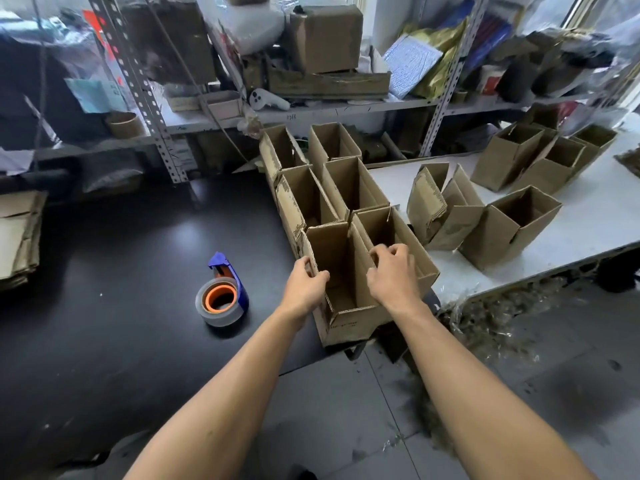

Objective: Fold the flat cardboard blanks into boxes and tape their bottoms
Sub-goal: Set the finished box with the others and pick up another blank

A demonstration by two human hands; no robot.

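Observation:
An upright open cardboard box [349, 322] stands at the near right edge of the black table [121, 271]. My left hand [306, 284] grips the box's left wall, thumb inside. My right hand [391, 275] grips its right wall, fingers curled over the rim beside the neighbouring box [398, 233]. Several more open boxes [349, 185] stand in a double row behind it. A tape dispenser [223, 296] with a grey roll, orange core and blue handle lies on the table left of my hands. A stack of flat blanks [17, 237] sits at the far left edge.
A white table [588, 220] on the right carries several more folded boxes [509, 226]. Metal shelving [311, 109] packed with cartons and bags lines the back. Shredded packing debris [491, 320] lies on the floor under the white table's edge.

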